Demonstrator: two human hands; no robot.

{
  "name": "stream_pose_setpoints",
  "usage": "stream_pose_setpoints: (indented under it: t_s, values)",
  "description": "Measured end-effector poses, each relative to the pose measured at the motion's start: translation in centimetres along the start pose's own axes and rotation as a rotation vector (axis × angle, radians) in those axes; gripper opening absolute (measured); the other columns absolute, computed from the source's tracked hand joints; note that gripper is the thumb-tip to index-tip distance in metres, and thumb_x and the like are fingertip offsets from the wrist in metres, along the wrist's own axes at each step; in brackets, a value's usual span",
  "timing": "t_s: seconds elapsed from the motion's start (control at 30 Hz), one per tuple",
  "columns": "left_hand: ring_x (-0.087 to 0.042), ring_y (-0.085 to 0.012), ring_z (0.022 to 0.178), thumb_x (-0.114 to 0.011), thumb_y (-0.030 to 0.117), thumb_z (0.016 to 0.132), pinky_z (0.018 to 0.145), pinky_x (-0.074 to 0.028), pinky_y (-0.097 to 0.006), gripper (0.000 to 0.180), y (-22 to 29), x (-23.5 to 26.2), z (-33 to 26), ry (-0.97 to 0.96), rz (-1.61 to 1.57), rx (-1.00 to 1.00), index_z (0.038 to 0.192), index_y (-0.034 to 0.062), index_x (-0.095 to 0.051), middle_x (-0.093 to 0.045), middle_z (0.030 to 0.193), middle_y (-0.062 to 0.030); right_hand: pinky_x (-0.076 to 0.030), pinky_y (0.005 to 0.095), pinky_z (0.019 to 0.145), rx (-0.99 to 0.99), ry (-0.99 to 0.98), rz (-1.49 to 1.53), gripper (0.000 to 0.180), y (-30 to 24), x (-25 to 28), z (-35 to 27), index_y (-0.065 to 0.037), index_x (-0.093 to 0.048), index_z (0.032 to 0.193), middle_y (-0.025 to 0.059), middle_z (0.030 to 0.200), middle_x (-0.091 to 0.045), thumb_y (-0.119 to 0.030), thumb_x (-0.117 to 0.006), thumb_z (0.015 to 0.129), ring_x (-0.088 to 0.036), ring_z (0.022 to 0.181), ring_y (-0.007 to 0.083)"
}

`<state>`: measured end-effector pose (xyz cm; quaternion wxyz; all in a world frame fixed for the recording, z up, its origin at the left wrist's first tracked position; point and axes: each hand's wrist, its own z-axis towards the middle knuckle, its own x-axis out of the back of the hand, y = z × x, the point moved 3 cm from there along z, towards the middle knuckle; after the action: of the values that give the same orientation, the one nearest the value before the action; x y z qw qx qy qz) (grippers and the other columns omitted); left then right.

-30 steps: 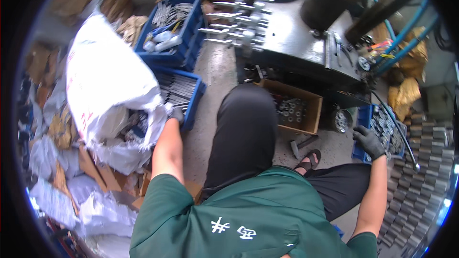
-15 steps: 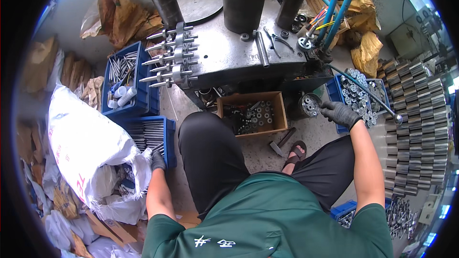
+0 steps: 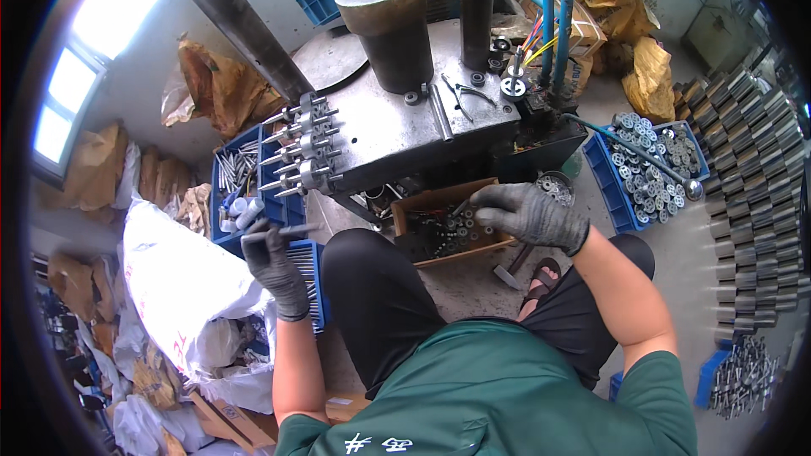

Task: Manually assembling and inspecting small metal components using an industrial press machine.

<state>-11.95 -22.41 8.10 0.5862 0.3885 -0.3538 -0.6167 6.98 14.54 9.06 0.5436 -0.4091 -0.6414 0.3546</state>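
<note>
My left hand (image 3: pixel 279 277), in a dark grey glove, is raised above the blue crate of metal rods (image 3: pixel 308 270). Its fingers are closed round a slim metal rod (image 3: pixel 302 230) that points to the right and is blurred. Over the right side of a cardboard box (image 3: pixel 460 257) is my gloved right hand (image 3: pixel 536 216), its fingers curled toward the thumb; what they hold, if anything, is hidden. Small ring-shaped parts (image 3: pixel 456 241) lie in that box. Just beyond the right hand stands a round container of metal discs (image 3: pixel 556 187).
Ahead is a metal press table (image 3: pixel 389 127) with a row of pointed shafts (image 3: pixel 300 148) on its left edge and pliers (image 3: pixel 461 95) on top. A blue crate of gear-like discs (image 3: pixel 615 194) stands at right, beside stacked metal cylinders (image 3: pixel 748 228). A hammer (image 3: pixel 509 274) lies by my foot.
My left hand has risen from the rod crate with a rod in it. The right hand has moved left from the round container to over the cardboard box. The view has shifted.
</note>
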Motion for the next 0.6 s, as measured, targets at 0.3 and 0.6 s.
stream_pose_setpoints:
  t_s: [0.3,0.6]
  values:
    - [-0.063,-0.0154,0.105,-0.073,0.009,0.092,0.092,-0.052,-0.032,0.03,6.5,-21.3,-2.5,-0.984,-0.118,0.04,0.12,0.0016,-0.065,-0.067,0.109,-0.0077,-0.058,0.0394,0.087,0.012,0.163,1.352,0.041,1.2,-1.7,0.8,-0.009,-0.055,0.137,0.0136,0.118,-0.068,-0.031,-0.061,0.102,-0.068,0.106,0.0224]
    - [-0.06,-0.0314,0.113,-0.071,0.024,0.092,0.1,-0.048,-0.043,0.047,-8.9,-24.4,5.5,-0.644,0.613,-0.394,0.134,0.0067,-0.058,-0.06,0.122,-0.0177,-0.057,0.0297,0.065,0.051,0.681,1.379,0.036,4.6,2.6,-1.8,-0.004,-0.056,0.125,0.009,0.095,-0.065,-0.008,-0.069,0.092,-0.068,0.073,0.0187]
